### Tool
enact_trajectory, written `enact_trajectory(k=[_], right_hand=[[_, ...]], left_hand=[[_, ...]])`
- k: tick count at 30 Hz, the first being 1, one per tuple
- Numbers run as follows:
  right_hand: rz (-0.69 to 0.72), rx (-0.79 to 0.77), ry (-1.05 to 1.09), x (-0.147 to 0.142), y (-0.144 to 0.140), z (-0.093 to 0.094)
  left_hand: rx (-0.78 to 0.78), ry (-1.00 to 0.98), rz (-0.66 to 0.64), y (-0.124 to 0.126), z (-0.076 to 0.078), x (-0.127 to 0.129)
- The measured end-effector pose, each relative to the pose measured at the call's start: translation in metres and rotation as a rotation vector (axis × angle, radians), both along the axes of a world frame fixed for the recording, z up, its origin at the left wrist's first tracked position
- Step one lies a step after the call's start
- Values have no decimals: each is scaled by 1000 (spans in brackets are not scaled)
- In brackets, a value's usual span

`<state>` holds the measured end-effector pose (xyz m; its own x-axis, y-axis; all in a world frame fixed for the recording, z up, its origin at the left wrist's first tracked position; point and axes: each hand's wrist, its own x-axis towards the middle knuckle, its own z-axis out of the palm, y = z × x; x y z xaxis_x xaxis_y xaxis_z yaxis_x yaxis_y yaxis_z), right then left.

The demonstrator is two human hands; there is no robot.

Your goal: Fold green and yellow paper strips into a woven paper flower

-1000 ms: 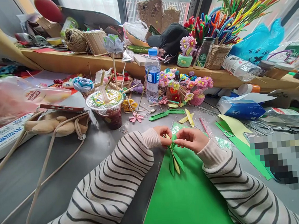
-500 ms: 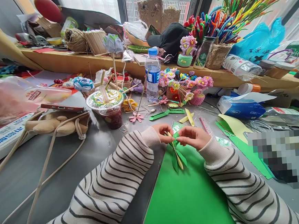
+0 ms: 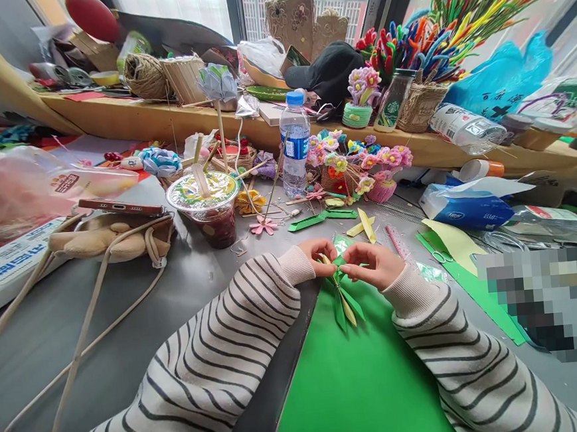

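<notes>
My left hand (image 3: 318, 254) and my right hand (image 3: 372, 262) meet above a large green paper sheet (image 3: 361, 383). Between their fingertips they pinch a small bundle of folded green and yellow paper strips (image 3: 344, 301), whose loose ends hang down and fan out over the sheet. Both arms wear white sleeves with dark stripes. Loose folded strips, green (image 3: 306, 224) and yellow (image 3: 366, 225), lie on the grey table just beyond my hands.
A sealed drink cup (image 3: 208, 206) and a water bottle (image 3: 295, 143) stand behind the hands. Small flower pots (image 3: 365, 170) sit mid-table. A tissue pack (image 3: 468, 210) and scissors (image 3: 441, 256) lie right. A plush bag with a phone (image 3: 115, 233) rests left. The wooden sill holds craft clutter.
Both hands have shifted slightly up and away with the strip bundle, and its hanging ends have swung a little to the right.
</notes>
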<state>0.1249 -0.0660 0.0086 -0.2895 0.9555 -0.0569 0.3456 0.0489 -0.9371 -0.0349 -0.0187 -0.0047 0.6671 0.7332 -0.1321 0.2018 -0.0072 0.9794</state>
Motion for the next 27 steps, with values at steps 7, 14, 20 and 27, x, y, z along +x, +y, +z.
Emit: enact_trajectory(k=[7, 14, 20, 27], right_hand=[[-28, 129, -185, -1, -2, 1], [-84, 341, -331, -7, -9, 13], [-147, 613, -380, -10, -13, 16], [-160, 762, -352, -9, -12, 15]], left_hand=[[74, 57, 37, -2, 4, 1], [187, 106, 98, -5, 11, 3], [294, -67, 135, -8, 12, 2], [356, -102, 219, -16, 22, 0]])
